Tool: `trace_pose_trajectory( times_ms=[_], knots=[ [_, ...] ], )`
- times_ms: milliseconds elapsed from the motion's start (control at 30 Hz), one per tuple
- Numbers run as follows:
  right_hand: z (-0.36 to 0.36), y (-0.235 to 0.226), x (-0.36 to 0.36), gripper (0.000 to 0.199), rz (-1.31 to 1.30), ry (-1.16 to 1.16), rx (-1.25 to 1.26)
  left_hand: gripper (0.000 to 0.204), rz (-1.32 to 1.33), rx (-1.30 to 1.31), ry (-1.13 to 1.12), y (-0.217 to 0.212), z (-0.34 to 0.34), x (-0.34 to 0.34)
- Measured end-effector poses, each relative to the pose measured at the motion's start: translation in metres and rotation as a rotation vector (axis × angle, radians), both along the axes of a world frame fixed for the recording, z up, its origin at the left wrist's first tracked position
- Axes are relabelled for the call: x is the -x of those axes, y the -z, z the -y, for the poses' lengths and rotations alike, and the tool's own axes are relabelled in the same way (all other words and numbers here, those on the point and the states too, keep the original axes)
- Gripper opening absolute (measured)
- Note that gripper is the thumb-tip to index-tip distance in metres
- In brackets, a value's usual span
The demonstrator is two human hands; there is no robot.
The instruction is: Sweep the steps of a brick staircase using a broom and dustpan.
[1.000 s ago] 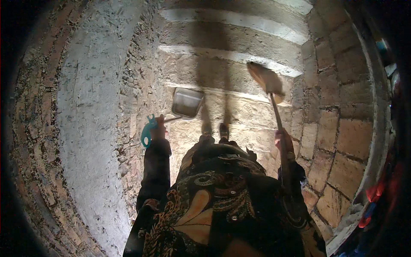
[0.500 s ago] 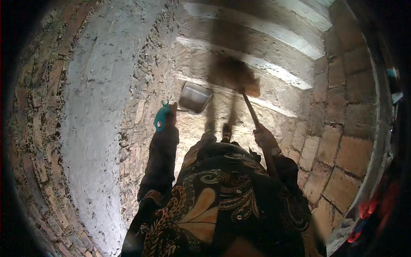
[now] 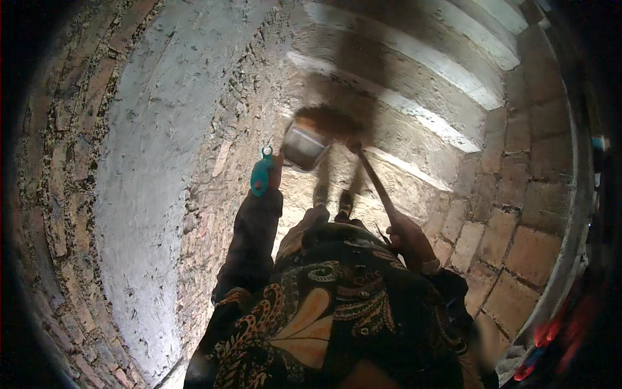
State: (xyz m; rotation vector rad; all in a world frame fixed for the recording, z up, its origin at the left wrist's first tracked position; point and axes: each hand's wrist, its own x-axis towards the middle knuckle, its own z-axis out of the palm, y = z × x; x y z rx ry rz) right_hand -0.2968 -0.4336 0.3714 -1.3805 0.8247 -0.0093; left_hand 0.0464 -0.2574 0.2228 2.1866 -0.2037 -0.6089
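Left hand (image 3: pixel 275 174) is clenching dustpan (image 3: pixel 304 153), upper centre; right hand (image 3: pixel 409 238) is clenching broom (image 3: pixel 356 146), fingers wrapped; sweeping looks partway, pickup pending.

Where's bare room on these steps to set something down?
Bare step surface shows between the broom handle and the brick wall on the right, and on the higher step beyond the broom head, toward that wall. It's crowded ahead of the shoes, where dustpan, broom head and left hand bunch together.
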Motion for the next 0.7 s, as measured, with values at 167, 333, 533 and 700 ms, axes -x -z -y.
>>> trace_pose_trajectory(
  times_ms=[167, 333, 533, 700],
  knots=[
    [0.037, 0.025, -0.029, 0.027, 0.033, 0.142, -0.356, 0.022, 0.164, 0.154, 0.040, -0.006, -0.002, 0.006],
    [0.076, 0.084, -0.066, 0.031, 0.114, 0.455, -0.580, 0.023, -0.018, 0.049, -0.066, 0.006, -0.007, 0.000],
    [0.053, 0.115, -0.052, 0.025, -0.109, 0.342, -0.689, 0.019, 0.006, 0.741, -0.049, 0.019, -0.012, 0.000],
    [0.009, 0.076, -0.035, 0.023, -0.064, 0.118, -0.356, 0.014, 0.154, 0.114, 0.156, 0.006, -0.011, -0.007]
  ],
)
